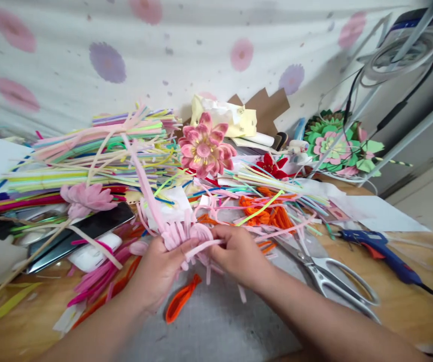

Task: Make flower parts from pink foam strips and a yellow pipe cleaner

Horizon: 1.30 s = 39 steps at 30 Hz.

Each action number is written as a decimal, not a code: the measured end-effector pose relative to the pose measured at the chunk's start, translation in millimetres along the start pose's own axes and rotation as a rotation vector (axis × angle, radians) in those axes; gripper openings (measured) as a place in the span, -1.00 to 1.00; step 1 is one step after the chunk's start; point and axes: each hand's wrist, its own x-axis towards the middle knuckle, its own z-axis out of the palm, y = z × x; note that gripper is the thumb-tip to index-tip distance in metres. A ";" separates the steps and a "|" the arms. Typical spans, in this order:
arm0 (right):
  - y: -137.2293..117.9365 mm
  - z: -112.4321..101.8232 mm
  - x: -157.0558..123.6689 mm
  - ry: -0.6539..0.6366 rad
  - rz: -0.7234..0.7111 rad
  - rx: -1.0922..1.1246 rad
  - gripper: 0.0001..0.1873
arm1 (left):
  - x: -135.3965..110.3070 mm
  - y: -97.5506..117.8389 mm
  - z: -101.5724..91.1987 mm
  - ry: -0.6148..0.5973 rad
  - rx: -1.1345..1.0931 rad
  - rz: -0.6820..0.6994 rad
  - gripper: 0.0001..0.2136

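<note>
Low over a grey mat (pixel 141 322), my left hand (pixel 164 266) is closed around a bunch of looped pale pink pipe cleaners (pixel 175 236). My right hand (pixel 235 251) pinches the end of one pale pink pipe cleaner (pixel 205 246) that runs out of the bunch. Both hands are close together, and their fingers partly hide the loops. Long pink stems (pixel 144 181) rise from the bunch towards the back. An orange pipe-cleaner loop (pixel 182 300) lies on the mat just below the hands.
Silver scissors (pixel 325 276) lie right of my right arm, with a blue glue gun (pixel 382 251) beyond. A phone (pixel 84 234) and white case (pixel 96 251) are left. Pipe-cleaner bundles (pixel 88 156), a finished pink flower (pixel 205 148) and a metal rack (pixel 382 80) stand behind.
</note>
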 end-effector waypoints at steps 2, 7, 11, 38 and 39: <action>3.5 -18.2 3.7 0.079 0.063 -0.069 -0.84 | 0.2 3.6 -1.9 -0.012 0.023 0.004 -0.88; 24.6 -113.8 -8.2 0.713 0.170 -0.450 -0.70 | 3.5 16.7 -9.7 0.087 0.040 0.022 -0.85; 41.5 -101.6 -31.0 0.232 0.109 -0.592 -0.84 | 4.6 16.9 -11.0 0.017 0.084 -0.019 -0.86; 43.8 -108.7 -32.3 0.510 0.264 0.458 -0.77 | 10.2 2.7 -18.8 -0.028 0.181 -0.144 -0.76; 45.6 -115.9 -32.3 0.541 0.256 0.397 -0.77 | 10.5 2.3 -19.4 -0.024 0.191 -0.148 -0.75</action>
